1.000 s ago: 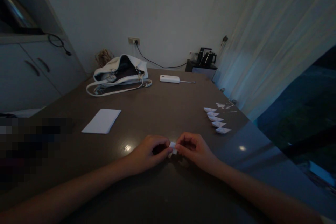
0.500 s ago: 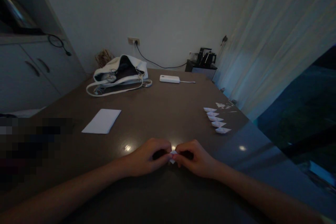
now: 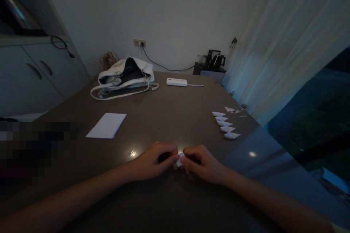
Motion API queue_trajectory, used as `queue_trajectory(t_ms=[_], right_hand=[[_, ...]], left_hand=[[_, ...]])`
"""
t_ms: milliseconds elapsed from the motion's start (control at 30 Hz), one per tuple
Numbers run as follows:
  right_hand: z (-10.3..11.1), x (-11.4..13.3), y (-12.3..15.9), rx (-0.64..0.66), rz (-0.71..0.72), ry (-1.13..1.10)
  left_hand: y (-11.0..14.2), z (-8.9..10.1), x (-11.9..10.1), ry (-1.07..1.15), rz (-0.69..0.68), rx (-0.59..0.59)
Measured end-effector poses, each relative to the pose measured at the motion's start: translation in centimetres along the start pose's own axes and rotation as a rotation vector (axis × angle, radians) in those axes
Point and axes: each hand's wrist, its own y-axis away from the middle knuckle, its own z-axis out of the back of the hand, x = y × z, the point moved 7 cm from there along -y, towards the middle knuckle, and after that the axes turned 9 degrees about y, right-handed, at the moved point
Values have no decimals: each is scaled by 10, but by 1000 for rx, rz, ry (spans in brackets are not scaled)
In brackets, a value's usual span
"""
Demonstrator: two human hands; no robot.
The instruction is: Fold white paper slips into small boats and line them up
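A small folded piece of white paper (image 3: 180, 159) is pinched between my two hands, low in the middle of the head view. My left hand (image 3: 157, 162) grips its left side with thumb and forefinger. On the opposite side, the thumb and fingers of my right hand (image 3: 203, 164) close on the paper. Fingertips cover part of the folds. Off to the right, several folded paper boats (image 3: 224, 123) stand in a row on the brown table (image 3: 175, 116). A stack of white paper sheets (image 3: 106, 126) lies left of my hands.
Torn paper scraps (image 3: 232, 110) lie near the table's right edge. Farther back are a white handbag (image 3: 128, 76) and a white power bank (image 3: 177, 82) with a short cable. A black kettle (image 3: 218, 60) stands beyond the table, beside a pale curtain (image 3: 262, 43).
Both hands have come slightly nearer to me, the right one most. The paper has been turned between the fingers and now shows a small flat face. Everything else stays put.
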Motion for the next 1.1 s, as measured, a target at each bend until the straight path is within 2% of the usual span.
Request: queue_trajectory(t_ms=[133,433,533,733,900,1100], right_hand=[[-1,3,-1,25,22,7],[4,-4,-1,-29,-17,-133],[1,-5,-1,-11,-21,-153],[-2,-3,-1,17,11,-46],[-4,2,1,55,31,35],[-2,3,-1,69,37,-99]], left_hand=[[-1,2,1,9,11,-21],[-1,-4,12,176,153,58],[-1,-7,11,140,142,92],[-1,-2,6,51,61,37],[-1,-4,1,88,2,116],[-1,-5,0,146,25,128]])
